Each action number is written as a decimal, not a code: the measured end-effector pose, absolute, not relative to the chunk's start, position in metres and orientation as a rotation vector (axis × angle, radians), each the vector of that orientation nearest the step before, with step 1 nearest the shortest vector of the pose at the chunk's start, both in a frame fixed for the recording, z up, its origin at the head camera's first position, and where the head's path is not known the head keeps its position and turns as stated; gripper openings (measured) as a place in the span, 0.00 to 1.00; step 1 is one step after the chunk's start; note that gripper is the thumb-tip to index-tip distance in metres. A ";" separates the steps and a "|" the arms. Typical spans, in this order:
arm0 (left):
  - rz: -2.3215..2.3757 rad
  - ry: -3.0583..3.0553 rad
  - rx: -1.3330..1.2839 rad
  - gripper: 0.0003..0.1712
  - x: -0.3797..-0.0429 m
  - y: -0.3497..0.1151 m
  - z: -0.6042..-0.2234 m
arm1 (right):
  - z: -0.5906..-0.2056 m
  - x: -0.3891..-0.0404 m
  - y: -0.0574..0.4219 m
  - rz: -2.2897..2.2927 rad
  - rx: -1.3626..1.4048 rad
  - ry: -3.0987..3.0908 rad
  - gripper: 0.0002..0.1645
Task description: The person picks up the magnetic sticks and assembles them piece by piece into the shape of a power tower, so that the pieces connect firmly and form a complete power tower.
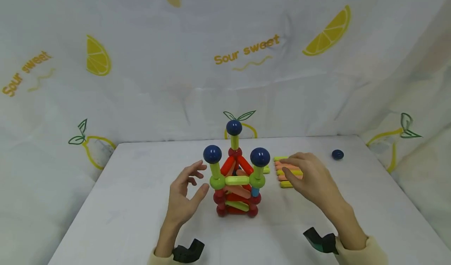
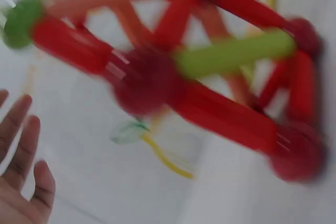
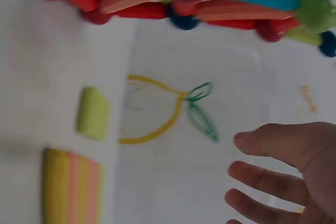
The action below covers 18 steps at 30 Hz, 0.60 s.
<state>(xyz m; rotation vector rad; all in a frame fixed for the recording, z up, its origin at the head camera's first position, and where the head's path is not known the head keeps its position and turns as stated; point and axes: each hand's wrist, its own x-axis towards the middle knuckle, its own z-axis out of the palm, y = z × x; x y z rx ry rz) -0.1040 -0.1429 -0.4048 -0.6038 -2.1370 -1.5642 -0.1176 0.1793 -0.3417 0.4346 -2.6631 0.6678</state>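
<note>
Rod-and-ball tower [image 1: 237, 180]: probably light, easily snapped apart; best held low. Left hand [image 1: 182, 197] nine o'clock, right hand [image 1: 312, 179] three, both empty.

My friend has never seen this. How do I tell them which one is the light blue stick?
On the white table stands a colourful stick-and-ball tower. At its near right corner, in the head view, find the lime-green ball and the first red ball below it. Joining them is the light blue stick, the only stick of that colour showing.
</note>
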 end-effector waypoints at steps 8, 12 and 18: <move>-1.369 -2.108 -0.536 0.31 -0.101 -0.128 -0.362 | -0.413 -0.148 0.198 0.574 0.328 -3.145 0.15; -1.370 -2.104 -0.572 0.23 -0.102 -0.124 -0.359 | -0.425 -0.148 0.198 0.527 0.305 -3.169 0.16; -1.381 -2.119 -0.619 0.17 -0.101 -0.120 -0.359 | -0.431 -0.148 0.202 0.474 0.402 -3.143 0.15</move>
